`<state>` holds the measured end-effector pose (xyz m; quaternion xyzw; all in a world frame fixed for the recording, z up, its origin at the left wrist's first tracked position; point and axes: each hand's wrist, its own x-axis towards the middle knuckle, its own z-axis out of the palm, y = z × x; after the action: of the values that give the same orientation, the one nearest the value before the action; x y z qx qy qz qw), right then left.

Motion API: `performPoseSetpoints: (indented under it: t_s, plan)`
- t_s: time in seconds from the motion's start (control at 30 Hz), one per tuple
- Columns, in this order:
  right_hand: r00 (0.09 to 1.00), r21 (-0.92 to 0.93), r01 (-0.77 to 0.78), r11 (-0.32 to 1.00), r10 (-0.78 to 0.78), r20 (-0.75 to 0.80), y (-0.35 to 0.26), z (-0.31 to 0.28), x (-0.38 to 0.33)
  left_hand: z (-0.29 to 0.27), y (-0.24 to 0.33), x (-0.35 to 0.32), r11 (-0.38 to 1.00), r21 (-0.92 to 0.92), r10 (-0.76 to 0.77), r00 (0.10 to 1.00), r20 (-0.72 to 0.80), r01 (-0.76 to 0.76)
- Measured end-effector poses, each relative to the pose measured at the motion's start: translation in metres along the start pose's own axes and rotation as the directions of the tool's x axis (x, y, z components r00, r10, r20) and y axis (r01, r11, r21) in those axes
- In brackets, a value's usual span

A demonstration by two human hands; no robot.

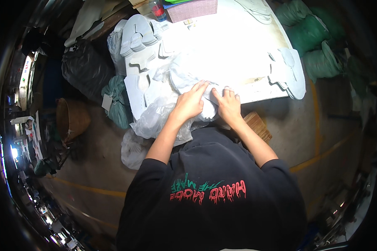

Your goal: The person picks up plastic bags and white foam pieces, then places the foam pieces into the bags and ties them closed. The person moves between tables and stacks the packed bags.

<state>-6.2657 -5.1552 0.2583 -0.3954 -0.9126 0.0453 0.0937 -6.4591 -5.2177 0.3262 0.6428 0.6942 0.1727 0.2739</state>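
Observation:
At the near edge of a brightly lit white table (262, 94), my left hand (190, 102) grips white flat pieces (210, 109) from the left, its fingers stretched toward their upper side. My right hand (229, 106) has its fingers curled over the right side of the same pieces, thumb toward the left hand. Crumpled clear plastic bags (155, 119) lie beside and under my left forearm and hang over the table edge. Glare washes out the surface beyond my hands, so the outline of the pieces is hard to make out.
Stacks of white curved cut-outs (139, 35) line the table's left side; another stack (292, 73) overhangs the right corner. A pink basket (194, 11) stands at the back. Green sacks (308, 33) are at right, a teal bag (116, 100) and brown basket (72, 119) at left.

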Motion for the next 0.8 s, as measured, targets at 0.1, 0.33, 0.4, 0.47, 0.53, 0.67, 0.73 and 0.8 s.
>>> performPoseSetpoints:
  t_s: [0.1, 0.33, 0.4, 0.47, 0.53, 0.67, 0.73, 0.8]
  plan:
    - [0.991, 0.043, 0.105, 0.994, -0.108, 0.076, 0.003, 0.001, -0.002, -0.001, 0.003, -0.001, 0.998, -0.044, 0.048, 0.999, -0.026, -0.049]
    - [0.990, 0.031, 0.070, 0.997, -0.074, 0.117, 0.011, 0.033, -0.020, 0.001, 0.017, -0.007, 0.963, -0.135, 0.219, 0.968, -0.121, -0.234]
    - [0.994, 0.015, 0.070, 0.997, -0.071, 0.085, 0.011, 0.049, -0.012, 0.001, 0.020, -0.013, 0.959, -0.183, 0.213, 0.976, -0.044, -0.218]
    - [0.995, 0.021, 0.064, 0.998, -0.065, 0.078, 0.012, 0.057, -0.002, 0.002, 0.023, -0.022, 0.957, -0.158, 0.255, 0.965, 0.056, -0.243]
    - [0.993, -0.016, 0.028, 0.999, -0.026, 0.118, 0.015, 0.055, 0.002, 0.009, 0.027, -0.031, 0.969, -0.121, 0.238, 0.948, 0.213, -0.217]
    - [1.000, 0.168, 0.024, 0.986, -0.025, 0.003, 0.023, 0.025, -0.026, 0.027, 0.029, -0.044, 0.961, -0.171, 0.242, 0.960, 0.142, -0.217]
    - [0.997, 0.284, 0.005, 0.959, 0.018, -0.080, 0.025, 0.014, -0.052, 0.037, 0.029, -0.047, 0.959, -0.249, 0.128, 0.990, -0.053, -0.137]
    - [0.968, 0.433, -0.031, 0.901, 0.136, -0.212, 0.026, 0.015, -0.073, 0.045, 0.027, -0.047, 0.954, -0.296, -0.004, 0.981, -0.192, -0.054]
